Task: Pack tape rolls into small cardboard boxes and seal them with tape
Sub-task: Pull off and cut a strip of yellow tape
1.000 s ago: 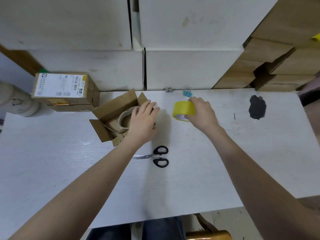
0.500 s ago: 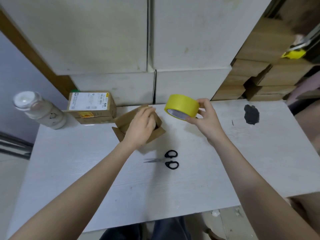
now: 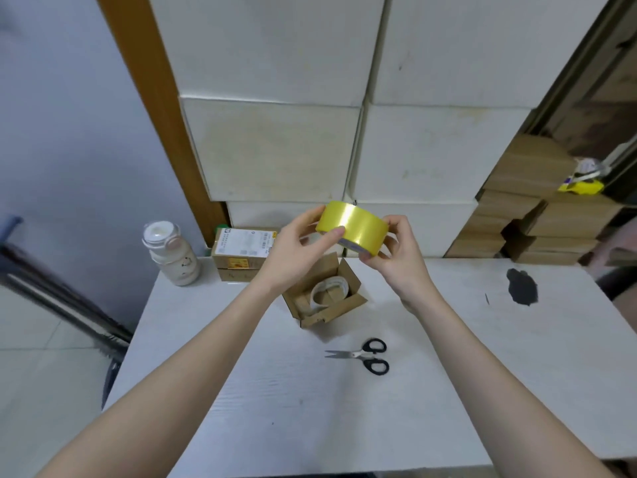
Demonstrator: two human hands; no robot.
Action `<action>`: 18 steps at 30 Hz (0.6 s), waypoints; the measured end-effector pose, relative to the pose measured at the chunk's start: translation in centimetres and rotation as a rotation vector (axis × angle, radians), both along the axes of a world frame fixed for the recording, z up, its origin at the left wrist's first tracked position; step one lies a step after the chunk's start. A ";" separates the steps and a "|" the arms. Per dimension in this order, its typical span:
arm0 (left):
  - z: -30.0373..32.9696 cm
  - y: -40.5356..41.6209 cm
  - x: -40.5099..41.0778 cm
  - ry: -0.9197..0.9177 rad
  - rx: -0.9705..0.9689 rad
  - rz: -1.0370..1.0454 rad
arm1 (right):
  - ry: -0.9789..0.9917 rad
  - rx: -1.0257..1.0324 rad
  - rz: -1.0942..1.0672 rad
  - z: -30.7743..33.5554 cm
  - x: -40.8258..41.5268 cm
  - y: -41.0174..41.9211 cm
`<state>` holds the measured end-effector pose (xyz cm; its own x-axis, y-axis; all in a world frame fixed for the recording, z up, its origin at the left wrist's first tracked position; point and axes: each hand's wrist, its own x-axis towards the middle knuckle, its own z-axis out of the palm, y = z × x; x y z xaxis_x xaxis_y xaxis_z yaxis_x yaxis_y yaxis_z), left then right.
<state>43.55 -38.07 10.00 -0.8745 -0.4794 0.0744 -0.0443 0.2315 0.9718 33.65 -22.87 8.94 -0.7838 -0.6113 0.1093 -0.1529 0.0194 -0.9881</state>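
A person's two bare hands hold a yellow tape roll (image 3: 351, 225) up in the air, above a small open cardboard box (image 3: 325, 294) on a white table (image 3: 448, 374). The left hand (image 3: 296, 248) curls around the roll's left end, thumb pressed on the glossy outer face. The right hand (image 3: 396, 251) grips the right end, fingers closed on its rim. Inside the box lies a pale tape roll (image 3: 327, 289), flaps standing open. Black-handled scissors (image 3: 365, 355) rest on the table nearer the person, apart from the box. A labelled sealed box (image 3: 243, 253) and a white bottle (image 3: 170, 253) sit at the table's far left. The yellow roll looks light and rigid — its surface likely slick, so holding the edges seems safest while a thumb hunts for the tape's free end.
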 end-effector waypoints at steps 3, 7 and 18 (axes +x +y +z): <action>1.2 -0.1 0.7 0.055 -0.069 0.050 | 0.017 -0.026 -0.010 1.0 0.8 -0.6; 2.5 -0.2 1.1 0.130 -0.232 0.105 | 0.047 -0.031 -0.039 2.6 1.4 -1.0; 5.9 1.4 1.2 0.270 -0.528 0.190 | 0.331 0.122 -0.217 6.3 2.5 -1.2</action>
